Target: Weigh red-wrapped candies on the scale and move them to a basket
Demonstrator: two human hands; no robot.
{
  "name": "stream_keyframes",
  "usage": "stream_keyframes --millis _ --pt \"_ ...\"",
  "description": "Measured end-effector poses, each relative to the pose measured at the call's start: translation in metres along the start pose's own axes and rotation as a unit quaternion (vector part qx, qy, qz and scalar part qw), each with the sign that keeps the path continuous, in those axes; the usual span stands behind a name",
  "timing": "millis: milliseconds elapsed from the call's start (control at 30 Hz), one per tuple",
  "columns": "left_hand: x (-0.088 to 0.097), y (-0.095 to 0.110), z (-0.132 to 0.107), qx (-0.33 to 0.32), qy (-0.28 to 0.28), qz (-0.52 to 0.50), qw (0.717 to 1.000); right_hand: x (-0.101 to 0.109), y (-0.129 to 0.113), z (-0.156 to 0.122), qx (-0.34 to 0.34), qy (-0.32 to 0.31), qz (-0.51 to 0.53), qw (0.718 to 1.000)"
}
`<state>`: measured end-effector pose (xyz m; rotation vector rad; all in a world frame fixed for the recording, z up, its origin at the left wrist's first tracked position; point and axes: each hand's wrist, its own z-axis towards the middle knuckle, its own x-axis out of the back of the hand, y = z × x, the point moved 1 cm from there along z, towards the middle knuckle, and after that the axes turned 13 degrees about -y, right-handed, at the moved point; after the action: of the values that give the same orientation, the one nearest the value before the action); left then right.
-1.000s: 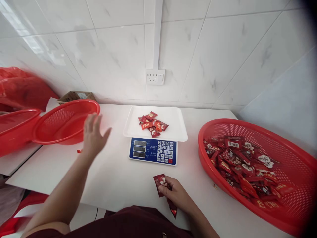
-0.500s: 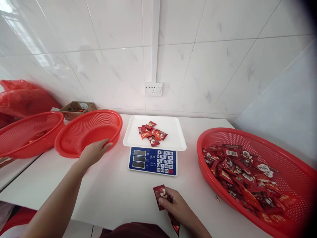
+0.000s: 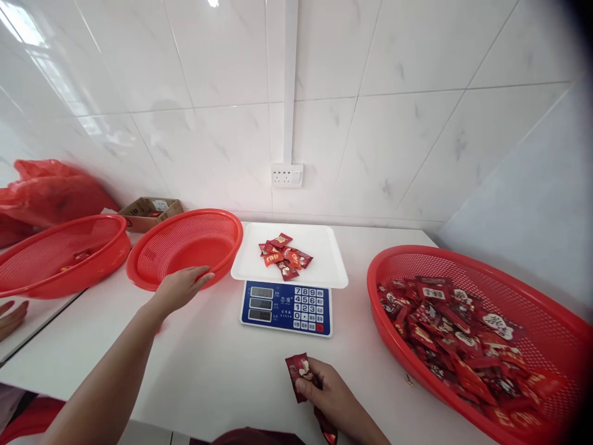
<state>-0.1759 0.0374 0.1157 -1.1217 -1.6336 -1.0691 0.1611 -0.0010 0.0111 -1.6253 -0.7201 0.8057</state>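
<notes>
My left hand (image 3: 183,287) is at the near right rim of a red plastic basket (image 3: 139,266), its fingers over the edge; the rim's grip is partly hidden by the hand. This basket's right side meets the edge of the white scale tray (image 3: 324,253). Several small red candy packets (image 3: 286,254) lie in a heap on that tray. In front of the scale's blue keypad panel (image 3: 287,309), my right hand (image 3: 324,389) is closed around red candy packets (image 3: 297,374); one shows between thumb and fingers, another pokes out below the palm.
A large red basket (image 3: 375,290) full of similar packets stands at right. On the left are another red basket (image 3: 115,253), a cardboard box (image 3: 148,224), a red plastic bag (image 3: 50,191) and another person's hand (image 3: 13,318). A wall socket (image 3: 287,176) sits behind the scale.
The middle red basket has slid right, up against the scale tray, with my left hand moving along at its rim. My right hand keeps its packets nearly in place. Another person's hand shows more at left.
</notes>
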Motion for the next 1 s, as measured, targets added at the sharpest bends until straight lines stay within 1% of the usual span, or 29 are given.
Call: stream_keyframes --millis 100,233,267,333,367,433,467,567,633,700,800,867,1000 --pt "0.002 -0.007 0.000 -0.002 -0.001 -0.010 1.000 0.001 0.001 0.000 0.004 0.005 -0.002 1.000" --pt "0.003 -0.020 -0.002 0.003 -0.018 -0.016 1.000 0.002 0.002 0.001 0.008 0.018 -0.005 1.000" --pt "0.004 -0.021 -0.002 -0.003 -0.013 -0.016 1.000 0.002 0.003 0.001 0.008 0.022 -0.006 1.000" --pt "0.004 -0.015 -0.002 -0.033 0.028 -0.011 0.999 0.001 0.004 0.002 0.008 0.022 -0.004 1.000" --pt "0.005 -0.008 0.000 -0.057 0.057 -0.009 0.997 0.001 0.005 0.002 0.007 0.019 -0.001 1.000" --pt "0.005 0.017 0.005 -0.120 0.105 -0.013 0.987 0.000 0.007 0.004 0.006 0.012 0.010 1.000" --pt "0.004 0.034 0.010 -0.162 0.108 -0.023 0.981 0.000 0.008 0.004 0.005 0.010 0.016 1.000" --pt "0.002 0.086 0.037 -0.286 0.079 -0.022 0.955 0.000 0.009 0.005 0.006 0.010 0.030 0.999" --pt "-0.002 0.114 0.061 -0.326 0.055 -0.007 0.944 0.001 0.008 0.005 0.007 0.017 0.030 0.999" --pt "-0.007 0.133 0.085 -0.337 0.044 0.021 0.940 0.002 0.008 0.004 0.007 0.027 0.026 0.999" --pt "-0.014 0.146 0.109 -0.308 0.038 0.081 0.947 0.002 0.008 0.003 0.004 0.037 0.022 0.999" --pt "-0.017 0.149 0.115 -0.290 0.038 0.101 0.951 0.002 0.008 0.003 -0.004 0.040 0.020 0.999" --pt "-0.017 0.152 0.113 -0.267 0.050 0.107 0.956 0.002 0.008 0.004 -0.008 0.030 0.024 0.999"
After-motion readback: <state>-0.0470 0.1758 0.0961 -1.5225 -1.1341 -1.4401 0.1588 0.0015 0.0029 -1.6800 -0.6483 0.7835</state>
